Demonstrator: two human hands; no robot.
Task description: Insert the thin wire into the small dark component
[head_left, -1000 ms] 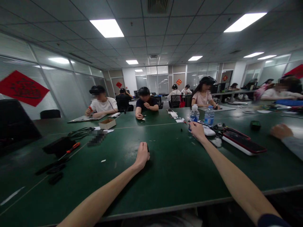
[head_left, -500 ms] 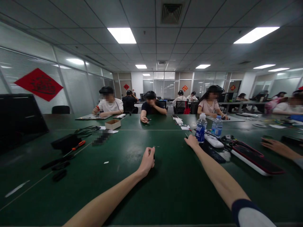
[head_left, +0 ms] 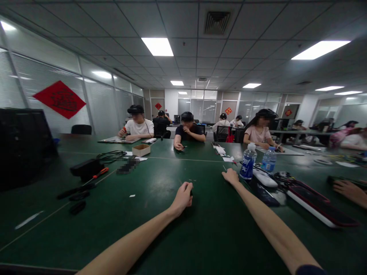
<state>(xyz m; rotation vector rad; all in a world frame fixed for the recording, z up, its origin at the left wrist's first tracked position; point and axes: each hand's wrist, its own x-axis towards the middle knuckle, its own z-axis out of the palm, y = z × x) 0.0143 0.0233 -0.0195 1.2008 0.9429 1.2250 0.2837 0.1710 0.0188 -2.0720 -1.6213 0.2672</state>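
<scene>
Over the middle of the green table, my left hand (head_left: 182,199) is closed around a small dark object (head_left: 191,193), mostly hidden by the fingers. Further out and to the right, my right hand (head_left: 231,176) has its fingers pinched together on a thin, pale tool (head_left: 224,167). Only the tool's narrow tip shows, so its kind is unclear. Just right of that hand stands a blue-labelled bottle (head_left: 248,163), apart from the fingers. A second water bottle (head_left: 268,160) is behind it to the right.
A black device (head_left: 86,168), an orange-handled screwdriver (head_left: 101,173), cables (head_left: 111,156) and a cardboard box (head_left: 141,150) lie to the left. White and red-edged devices (head_left: 318,206) lie on the right, near another person's hand (head_left: 351,193). Several people sit across the table.
The view has swung slightly left and up. My right hand has shifted a little left, away from the bottle. My left hand stays closed at about the same place.
</scene>
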